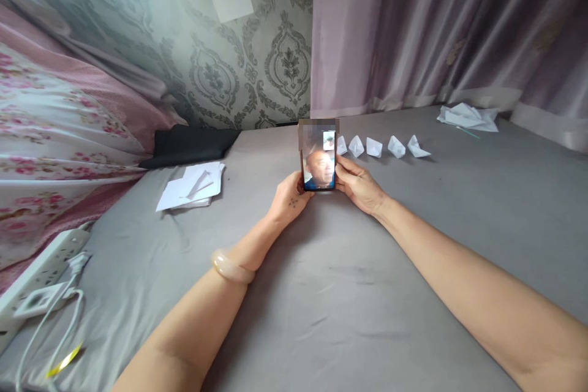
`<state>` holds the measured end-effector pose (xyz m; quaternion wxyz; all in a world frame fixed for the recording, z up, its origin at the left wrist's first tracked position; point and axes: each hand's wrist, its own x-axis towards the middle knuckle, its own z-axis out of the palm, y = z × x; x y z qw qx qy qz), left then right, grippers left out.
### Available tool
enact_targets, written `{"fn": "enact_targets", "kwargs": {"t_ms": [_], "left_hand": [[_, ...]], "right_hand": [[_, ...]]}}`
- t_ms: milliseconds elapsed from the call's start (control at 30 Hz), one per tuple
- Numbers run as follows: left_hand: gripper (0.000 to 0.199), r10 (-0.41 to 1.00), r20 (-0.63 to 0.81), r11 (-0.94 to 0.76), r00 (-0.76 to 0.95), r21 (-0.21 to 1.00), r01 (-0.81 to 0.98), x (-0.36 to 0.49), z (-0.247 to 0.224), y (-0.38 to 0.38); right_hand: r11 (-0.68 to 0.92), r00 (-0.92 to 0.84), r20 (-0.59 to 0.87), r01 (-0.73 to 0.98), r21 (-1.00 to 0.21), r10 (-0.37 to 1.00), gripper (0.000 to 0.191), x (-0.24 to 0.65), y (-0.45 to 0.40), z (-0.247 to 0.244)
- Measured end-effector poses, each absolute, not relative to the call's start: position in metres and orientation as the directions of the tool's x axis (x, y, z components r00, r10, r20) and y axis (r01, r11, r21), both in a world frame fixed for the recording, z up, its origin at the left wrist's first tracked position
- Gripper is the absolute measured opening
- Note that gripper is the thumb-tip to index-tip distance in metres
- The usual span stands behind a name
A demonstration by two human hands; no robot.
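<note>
Grey cloth covers the bed (331, 294), and a person holds a phone (318, 156) up over it with both hands. The left hand (290, 197) wraps around the phone's lower left edge. The right hand (359, 185) grips its right edge, with the fingers curled behind it. The phone stands upright, out in front of the person, and its screen is lit and faces the camera. The picture on the screen is blurred.

A pale bangle (232, 267) sits on the left arm, well below the wrist.

Behind the phone, a row of small folded paper boats (381, 147) stands on the bed. Farther right, near the curtain (450, 30), lies a heap of white paper (468, 117). To the left of the hands lies a flat stack of paper sheets (193, 187). A black cushion (190, 144) lies by the wall. At the left edge, a white power strip (41, 269) rests on the bed with a white cable (55, 318) plugged into it. A flowery pink blanket (55, 135) is piled up on the left.
</note>
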<state>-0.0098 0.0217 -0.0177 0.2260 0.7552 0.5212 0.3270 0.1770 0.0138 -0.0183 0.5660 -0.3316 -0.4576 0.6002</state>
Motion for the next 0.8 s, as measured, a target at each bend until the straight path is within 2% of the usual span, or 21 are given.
{"fn": "enact_targets", "kwargs": {"t_ms": [800], "left_hand": [[0.025,0.937,0.248,-0.349,0.247,0.725,0.594,-0.0093,-0.0184,0.0216]], "right_hand": [[0.074,-0.123,0.129,-0.373,-0.925,0.984,0.039,0.1759,0.0142,-0.0185]]}}
